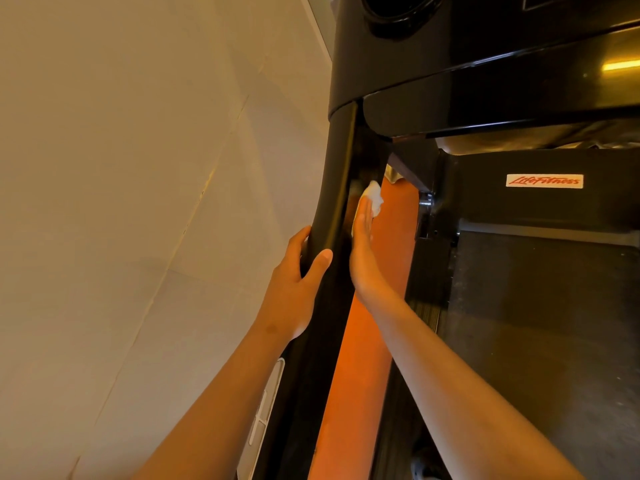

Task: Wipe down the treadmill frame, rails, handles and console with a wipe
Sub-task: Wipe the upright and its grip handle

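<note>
The person's left hand [294,285] is wrapping the glossy black treadmill upright [329,220] in the middle of the frame. Its grip is clamped round the post, with the thumb lying across the near face. The right hand [363,251] is pressing a crumpled white wipe [375,199] flat against the upright's inner face, a little below the shiny black console housing [485,46]. That grip is apart, with the fingers straight, so only pressure against the post is holding the wipe.

That is the likely weak point. If the palm is lifting or sliding too fast, the wipe is probably going to slip free and drop beside the smooth orange panel [394,237]. The wipe is bunching beyond the fingertips, so part of it is likely doing no cleaning. The dark recess where upright meets console is hard to read and is at risk of being missed. The left hand is also covering a patch of post that is going unwiped.

The upright is looking hard, smooth and rounded at its edge, and glossy enough to show smears. The wipe is looking soft and thin. At right, a red-and-white rectangular label [544,181] is sitting on a duller black cover, and a plain beige wall [121,168] is filling the left.
</note>
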Demonstrator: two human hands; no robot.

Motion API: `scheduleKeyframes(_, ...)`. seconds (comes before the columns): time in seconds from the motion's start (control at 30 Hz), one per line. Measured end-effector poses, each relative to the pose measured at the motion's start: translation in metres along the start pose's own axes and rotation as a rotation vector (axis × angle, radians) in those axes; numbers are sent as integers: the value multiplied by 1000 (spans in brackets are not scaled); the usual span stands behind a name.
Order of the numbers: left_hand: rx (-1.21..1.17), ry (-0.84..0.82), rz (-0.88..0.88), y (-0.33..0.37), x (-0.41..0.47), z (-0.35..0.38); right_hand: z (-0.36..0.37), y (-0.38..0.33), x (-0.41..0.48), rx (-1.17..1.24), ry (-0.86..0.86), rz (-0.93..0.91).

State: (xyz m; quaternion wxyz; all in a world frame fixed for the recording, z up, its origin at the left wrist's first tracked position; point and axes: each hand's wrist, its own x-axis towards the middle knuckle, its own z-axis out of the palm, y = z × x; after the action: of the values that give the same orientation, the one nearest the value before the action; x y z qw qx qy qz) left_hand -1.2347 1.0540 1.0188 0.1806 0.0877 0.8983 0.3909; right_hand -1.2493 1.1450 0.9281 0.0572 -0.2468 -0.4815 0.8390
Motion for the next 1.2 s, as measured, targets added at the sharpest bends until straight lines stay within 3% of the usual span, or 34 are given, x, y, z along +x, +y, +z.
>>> scheduleKeyframes(0.07,3,13,6,-1,0,-1,-2,9,13,5,44,41)
scheduleKeyframes(0.2,23,42,15,-3,-1,0,-8,53,18,-44,-37,66)
scheduleKeyframes(0.4,103,-56,-32,-13,-15,-7,4,55,-42,-65,-29,11)
scheduleKeyframes(0.53,35,-8,-45,-36,-65,-11,9,72,-62,-21,-47,-8)
scheduleKeyframes(0.73,55,49,-30,-49,-80,-14,14,32,-62,30,23,76)
scheduleKeyframes(0.87,47,42,-35,-49,-79,-15,29,6,-90,71,-50,-113)
scheduleKeyframes(0.97,42,52,-44,-49,-79,-14,28,32,-111,57,-103,-204)
scheduleKeyframes(1.07,26,70,-41,-47,-80,-14,19,33,-89,34,-28,-8)
scheduleKeyframes(1.2,5,69,-32,-51,-78,-14,26,0,-77,6,-9,-101)
